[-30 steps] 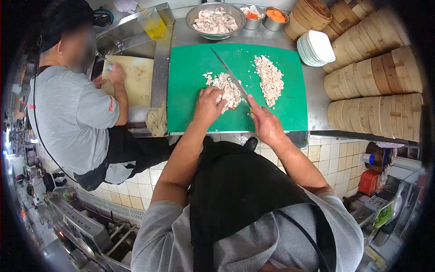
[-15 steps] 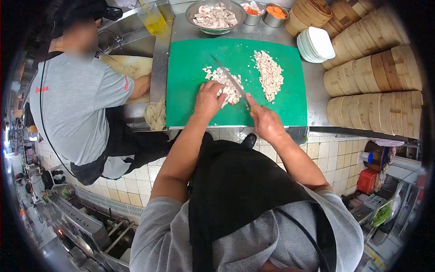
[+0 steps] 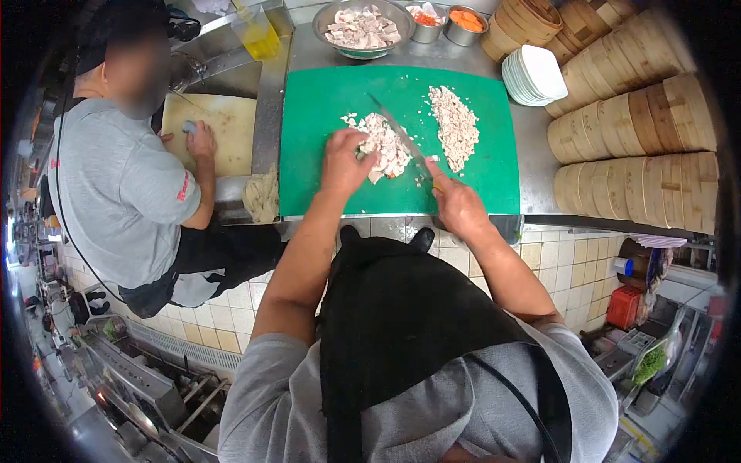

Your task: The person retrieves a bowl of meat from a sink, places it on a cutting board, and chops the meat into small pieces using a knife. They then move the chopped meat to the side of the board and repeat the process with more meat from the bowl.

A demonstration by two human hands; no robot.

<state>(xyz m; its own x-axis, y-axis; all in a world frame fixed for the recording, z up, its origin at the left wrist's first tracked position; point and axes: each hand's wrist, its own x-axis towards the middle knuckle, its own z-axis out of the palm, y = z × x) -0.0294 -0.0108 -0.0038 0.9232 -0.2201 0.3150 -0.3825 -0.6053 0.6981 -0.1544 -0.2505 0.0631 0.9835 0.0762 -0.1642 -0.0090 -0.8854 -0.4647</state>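
My right hand grips a knife by its handle, the blade slanting up and left along the right side of a pile of pale chopped meat. At that pile's left edge is my left hand, its thumb apart from the curved fingers and nothing visibly held. Both hands are over a green cutting board. Farther right on the board lies a second heap of finely diced pale meat. A small piece sits by the knife near my right fingers.
Behind the board stand a metal bowl of meat slices and two small tins, one with orange slices. White plates and bamboo steamers line the right. To the left, a co-worker's hand rests on a cream board.
My left hand has shifted left and up, off the meat's front, its thumb more spread. The knife has moved slightly right. The co-worker has leaned back, a hand now over the cream board.
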